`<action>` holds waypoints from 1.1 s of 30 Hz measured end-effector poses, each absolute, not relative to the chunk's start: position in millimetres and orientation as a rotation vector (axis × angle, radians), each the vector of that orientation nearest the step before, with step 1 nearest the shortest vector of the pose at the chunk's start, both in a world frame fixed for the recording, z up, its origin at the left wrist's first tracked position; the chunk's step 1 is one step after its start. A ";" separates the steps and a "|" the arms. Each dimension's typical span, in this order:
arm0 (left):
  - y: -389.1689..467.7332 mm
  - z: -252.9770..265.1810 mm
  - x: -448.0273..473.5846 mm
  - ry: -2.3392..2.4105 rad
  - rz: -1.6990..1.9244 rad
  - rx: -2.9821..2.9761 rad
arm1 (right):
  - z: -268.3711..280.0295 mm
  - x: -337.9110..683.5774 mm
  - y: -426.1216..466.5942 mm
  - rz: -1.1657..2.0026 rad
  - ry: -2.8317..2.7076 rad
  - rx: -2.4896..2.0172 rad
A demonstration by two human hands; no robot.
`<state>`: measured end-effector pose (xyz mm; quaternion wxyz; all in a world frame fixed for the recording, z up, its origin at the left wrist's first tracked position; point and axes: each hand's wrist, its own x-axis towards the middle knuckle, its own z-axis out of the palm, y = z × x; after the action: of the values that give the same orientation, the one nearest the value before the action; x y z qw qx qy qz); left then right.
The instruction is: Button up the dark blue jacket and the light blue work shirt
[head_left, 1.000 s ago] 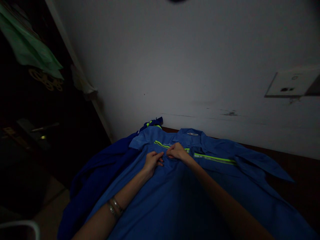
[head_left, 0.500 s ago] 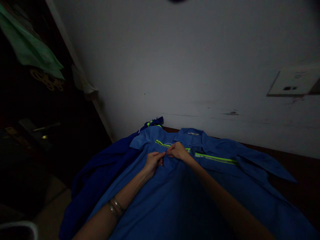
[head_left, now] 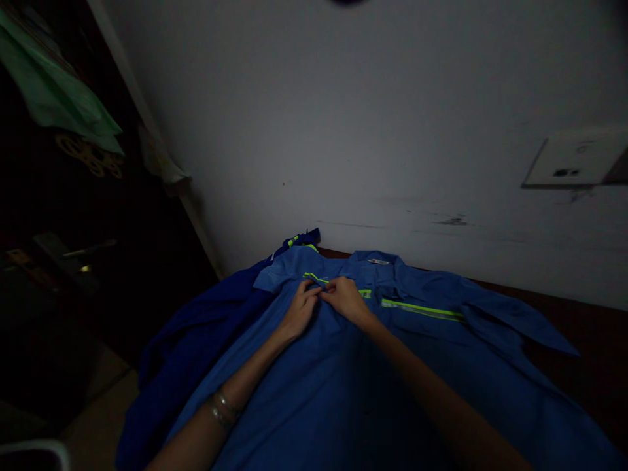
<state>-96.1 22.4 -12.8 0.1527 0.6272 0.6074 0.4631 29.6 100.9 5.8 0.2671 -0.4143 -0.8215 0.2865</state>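
A blue short-sleeved work shirt (head_left: 422,340) lies spread out, collar towards the wall, with a yellow-green and grey reflective stripe (head_left: 424,309) across its chest. Over the chest on the left side, just at the stripe, both my hands meet. My left hand (head_left: 300,310) has its fingers closed on the shirt cloth, and bracelets circle that wrist. Beside it my right hand (head_left: 345,299) pinches the same cloth, fingertips nearly touching the left ones. What exactly lies between the fingertips is too small and dark to make out.
A darker blue garment (head_left: 196,333) with yellow-green trim lies under the shirt's left side. Behind stands a scuffed white wall (head_left: 363,131) with a socket plate (head_left: 564,160). At left are a dark door with a handle (head_left: 88,252), a hanging green cloth (head_left: 63,98) and a white rim (head_left: 36,446).
Both hands have shifted slightly up towards the stripe. The left fingers now reach further forward, over the stripe. The shirt itself lies almost as before.
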 end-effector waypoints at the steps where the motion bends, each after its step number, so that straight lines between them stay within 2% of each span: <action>1: 21.4 -12.6 -95.5 1.755 1.291 1.870 | 5.5 29.4 99.5 0.722 -2.234 -1.121; 9: 18.3 -11.7 -96.9 1.890 1.190 2.149 | 7.7 32.5 101.0 0.702 -2.321 -1.006; 18: 18.4 -15.1 -101.6 2.052 1.111 2.127 | -3.4 38.3 119.0 1.043 -2.131 -0.987; 26: 16.4 -13.4 -97.8 2.019 1.221 2.262 | -16.8 36.2 127.9 1.325 -1.963 -0.887; 33: 16.9 -14.8 -96.9 2.006 1.247 2.276 | -10.6 34.6 121.5 1.249 -2.006 -0.989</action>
<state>-96.9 16.9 -14.8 -0.0692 0.6921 0.6103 0.3792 34.6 121.5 -10.6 0.2861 -0.3700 -0.7504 0.4671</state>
